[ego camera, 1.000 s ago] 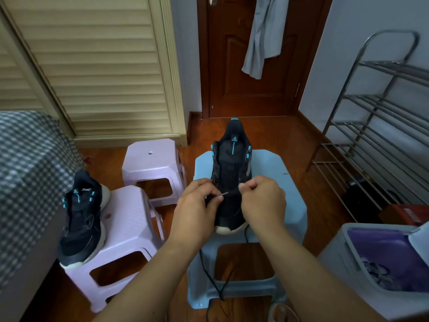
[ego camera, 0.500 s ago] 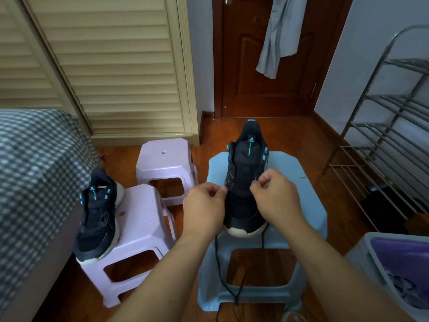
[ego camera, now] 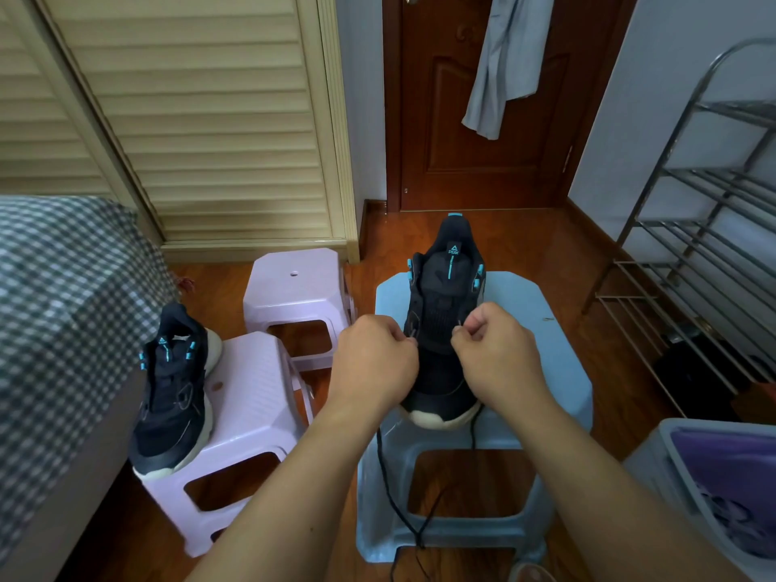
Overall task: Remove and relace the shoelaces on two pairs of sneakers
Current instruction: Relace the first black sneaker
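While pinching lace ends (ego camera: 413, 341) over the sneaker (ego camera: 441, 329), both hands (ego camera: 373, 363); purple cloth (ego camera: 730, 476) inside grey bin (ego camera: 655, 459).

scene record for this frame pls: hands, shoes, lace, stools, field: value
left hand: pinches lace end at sneaker's left side
right hand: pinches other lace end at right side
sneaker: on blue stool, toe toward person
lace: black, hangs down front of stool
second sneaker: on purple stool, untouched
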{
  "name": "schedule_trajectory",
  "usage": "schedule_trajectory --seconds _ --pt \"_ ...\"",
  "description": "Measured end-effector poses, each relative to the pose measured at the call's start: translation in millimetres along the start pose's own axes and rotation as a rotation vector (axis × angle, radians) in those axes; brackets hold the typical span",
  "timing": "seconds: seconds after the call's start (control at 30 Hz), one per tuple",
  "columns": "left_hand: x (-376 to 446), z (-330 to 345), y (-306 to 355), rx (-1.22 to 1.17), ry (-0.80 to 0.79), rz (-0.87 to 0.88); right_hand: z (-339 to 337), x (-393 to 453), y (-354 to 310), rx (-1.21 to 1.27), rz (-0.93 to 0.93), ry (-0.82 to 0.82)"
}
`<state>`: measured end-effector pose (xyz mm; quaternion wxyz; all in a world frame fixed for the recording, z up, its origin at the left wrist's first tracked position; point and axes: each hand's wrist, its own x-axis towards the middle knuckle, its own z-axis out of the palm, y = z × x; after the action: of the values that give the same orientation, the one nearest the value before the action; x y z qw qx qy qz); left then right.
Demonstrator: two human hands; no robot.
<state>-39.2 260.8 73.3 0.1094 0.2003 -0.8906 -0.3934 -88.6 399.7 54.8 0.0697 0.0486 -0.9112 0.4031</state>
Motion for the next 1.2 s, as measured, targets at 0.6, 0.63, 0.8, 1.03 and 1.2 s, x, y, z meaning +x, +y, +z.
schedule_trajectory --seconds 0.6,0.63,0.8,1.03,1.2 --pt "14 -4 3 0.046 -0.115 0.021 1 0 -1 0.029 -0.010 -0.024" --pt "12 -1 2 0.052 -0.070 0.020 1 -1 -1 0.036 -0.011 -0.027" --pt "1 12 -3 -0.011 0.113 -0.004 1 -2 0 0.034 -0.024 -0.040" --pt "9 15 -7 -0.006 0.184 0.052 4 0 -1 0.041 -0.018 -0.022" --pt "24 14 -8 -0.278 0.080 -0.014 4 0 -2 0.016 -0.018 -0.011"
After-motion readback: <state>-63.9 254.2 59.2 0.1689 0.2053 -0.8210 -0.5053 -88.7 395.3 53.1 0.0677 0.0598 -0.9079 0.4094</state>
